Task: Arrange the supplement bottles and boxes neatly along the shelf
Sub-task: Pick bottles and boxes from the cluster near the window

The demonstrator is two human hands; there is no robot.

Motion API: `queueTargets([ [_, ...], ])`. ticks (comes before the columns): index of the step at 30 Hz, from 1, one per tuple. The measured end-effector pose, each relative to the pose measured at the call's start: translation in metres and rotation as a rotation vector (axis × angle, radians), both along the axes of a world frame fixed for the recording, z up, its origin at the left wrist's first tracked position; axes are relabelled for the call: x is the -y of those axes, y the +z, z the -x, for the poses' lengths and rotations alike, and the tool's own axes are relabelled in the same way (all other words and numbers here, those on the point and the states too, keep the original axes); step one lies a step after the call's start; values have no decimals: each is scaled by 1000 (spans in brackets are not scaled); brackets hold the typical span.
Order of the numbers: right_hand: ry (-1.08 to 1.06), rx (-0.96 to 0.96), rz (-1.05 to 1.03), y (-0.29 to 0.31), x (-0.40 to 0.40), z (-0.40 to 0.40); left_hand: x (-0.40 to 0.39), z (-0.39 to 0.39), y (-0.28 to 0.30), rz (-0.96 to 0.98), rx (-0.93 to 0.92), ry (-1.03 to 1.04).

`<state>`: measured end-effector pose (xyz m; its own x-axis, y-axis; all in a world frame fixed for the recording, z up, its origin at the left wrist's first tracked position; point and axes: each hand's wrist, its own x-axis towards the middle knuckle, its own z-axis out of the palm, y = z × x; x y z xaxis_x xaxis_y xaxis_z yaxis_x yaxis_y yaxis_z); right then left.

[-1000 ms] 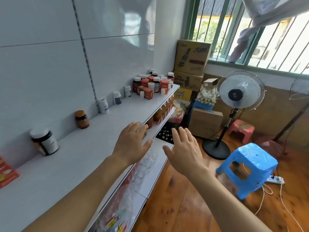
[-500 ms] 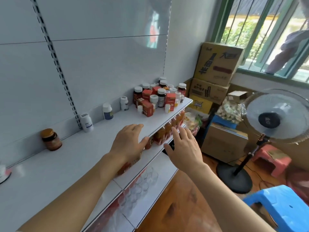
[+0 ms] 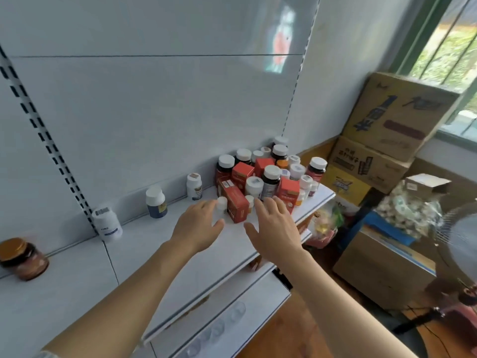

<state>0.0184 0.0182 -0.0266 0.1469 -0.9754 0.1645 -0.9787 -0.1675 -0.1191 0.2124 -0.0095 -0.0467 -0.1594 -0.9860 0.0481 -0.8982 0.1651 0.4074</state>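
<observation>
Over the shelf (image 3: 144, 259), left hand (image 3: 197, 226) and right hand (image 3: 275, 228) spread flat.

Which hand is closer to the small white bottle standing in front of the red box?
Left. The left hand has its fingertips right at the small white bottle; the right hand reaches beside it, past the red box.

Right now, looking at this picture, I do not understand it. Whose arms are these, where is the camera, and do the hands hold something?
The camera sits on a person's head and looks down along both arms. The left hand and right hand reach over a white shelf, fingers straight, holding nothing. Ahead stands a crowded cluster of supplement bottles and red boxes; a small white bottle is nearest the left hand. Single bottles stand apart along the back wall, such as a brown jar.
</observation>
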Motion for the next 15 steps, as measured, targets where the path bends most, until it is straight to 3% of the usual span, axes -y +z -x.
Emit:
queueTargets([
  [6,117,28,-30,-24,71,-1,44,18,-18,-32,-16,90],
  [15,296,-49,86,-40,125,-1,74,44,-36,-3,-81,250],
])
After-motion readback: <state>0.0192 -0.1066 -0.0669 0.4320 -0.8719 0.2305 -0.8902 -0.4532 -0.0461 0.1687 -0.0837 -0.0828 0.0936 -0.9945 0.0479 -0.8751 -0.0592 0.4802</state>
